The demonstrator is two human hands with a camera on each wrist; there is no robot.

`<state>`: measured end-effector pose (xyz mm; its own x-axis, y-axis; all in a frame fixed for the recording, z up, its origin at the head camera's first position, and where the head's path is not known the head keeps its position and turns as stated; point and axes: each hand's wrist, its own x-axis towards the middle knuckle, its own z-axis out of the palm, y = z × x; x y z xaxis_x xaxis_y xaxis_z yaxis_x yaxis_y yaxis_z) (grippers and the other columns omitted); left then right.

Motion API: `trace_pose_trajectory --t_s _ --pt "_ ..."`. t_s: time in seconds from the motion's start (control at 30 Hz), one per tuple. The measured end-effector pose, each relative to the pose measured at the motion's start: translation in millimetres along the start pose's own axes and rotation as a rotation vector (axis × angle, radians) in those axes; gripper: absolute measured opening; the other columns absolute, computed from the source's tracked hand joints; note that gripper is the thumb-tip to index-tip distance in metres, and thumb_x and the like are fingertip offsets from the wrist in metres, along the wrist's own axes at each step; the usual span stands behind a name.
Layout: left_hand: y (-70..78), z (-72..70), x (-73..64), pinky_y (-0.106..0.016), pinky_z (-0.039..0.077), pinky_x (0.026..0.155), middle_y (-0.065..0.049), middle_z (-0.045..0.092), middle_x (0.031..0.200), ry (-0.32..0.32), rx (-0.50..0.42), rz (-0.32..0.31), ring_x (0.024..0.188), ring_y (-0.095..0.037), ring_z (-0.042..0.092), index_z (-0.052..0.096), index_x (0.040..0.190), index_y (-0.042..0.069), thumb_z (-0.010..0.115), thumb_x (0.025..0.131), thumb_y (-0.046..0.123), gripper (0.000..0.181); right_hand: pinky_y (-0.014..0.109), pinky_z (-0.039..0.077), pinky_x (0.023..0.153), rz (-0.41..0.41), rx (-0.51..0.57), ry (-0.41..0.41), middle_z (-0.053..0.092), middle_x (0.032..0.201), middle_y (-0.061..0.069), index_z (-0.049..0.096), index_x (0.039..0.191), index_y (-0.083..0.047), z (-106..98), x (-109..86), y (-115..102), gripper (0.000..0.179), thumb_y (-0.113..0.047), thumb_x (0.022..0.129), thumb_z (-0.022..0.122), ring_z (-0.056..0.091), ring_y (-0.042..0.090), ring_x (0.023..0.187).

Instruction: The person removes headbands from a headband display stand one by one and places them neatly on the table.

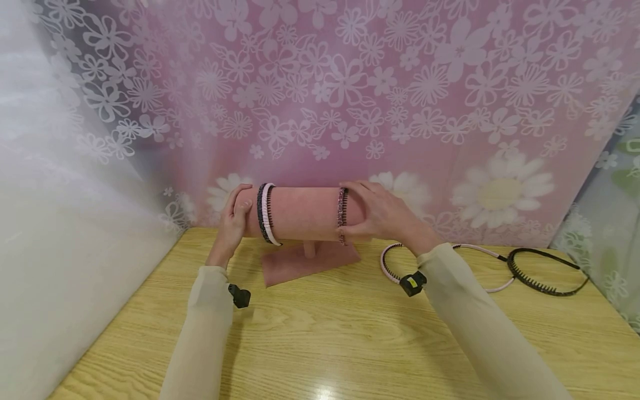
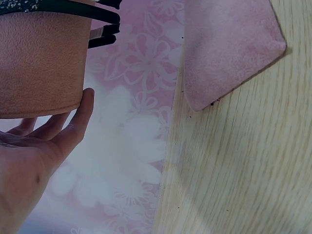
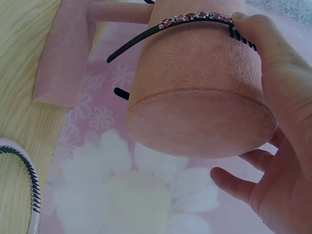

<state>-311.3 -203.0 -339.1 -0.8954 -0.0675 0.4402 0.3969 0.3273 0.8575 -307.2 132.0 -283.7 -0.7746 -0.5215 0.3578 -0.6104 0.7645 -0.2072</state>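
Observation:
A pink velvety headband stand has a horizontal roll [image 1: 307,214] on a post above a flat base [image 1: 310,265]. My left hand [image 1: 231,222] grips the roll's left end, its fingers behind and thumb in front. Near that end, a dark glittery headband [image 1: 260,214] and a white headband [image 1: 267,216] sit side by side around the roll. At the other end, my right hand [image 1: 387,214] holds a toothed black headband with pink and white stones [image 3: 195,18], set over the roll. The right thumb [image 3: 248,22] touches its stoned band; the other fingertips are partly hidden behind the roll.
On the wooden table [image 1: 320,333], right of the stand, lie a pink toothed headband [image 1: 387,261], another pink headband [image 1: 475,246] partly behind my right forearm, and a black toothed headband [image 1: 530,280]. A flowered pink curtain [image 1: 320,111] hangs close behind the stand.

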Motion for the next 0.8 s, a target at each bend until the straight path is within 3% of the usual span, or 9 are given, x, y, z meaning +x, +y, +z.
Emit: trace_pose_trajectory --t_s 0.8 --pt "4.5 0.3 -2.6 -0.048 0.036 0.1 -0.002 0.042 0.142 0.003 0.008 0.012 0.117 -0.028 0.049 0.047 0.135 0.027 0.046 0.099 0.032 0.037 0.053 0.044 0.095 0.037 -0.001 -0.016 0.042 0.143 0.002 0.037 0.144 -0.025 -7.5 -8.9 5.3 0.095 -0.059 0.065 0.076 0.041 0.027 0.129"
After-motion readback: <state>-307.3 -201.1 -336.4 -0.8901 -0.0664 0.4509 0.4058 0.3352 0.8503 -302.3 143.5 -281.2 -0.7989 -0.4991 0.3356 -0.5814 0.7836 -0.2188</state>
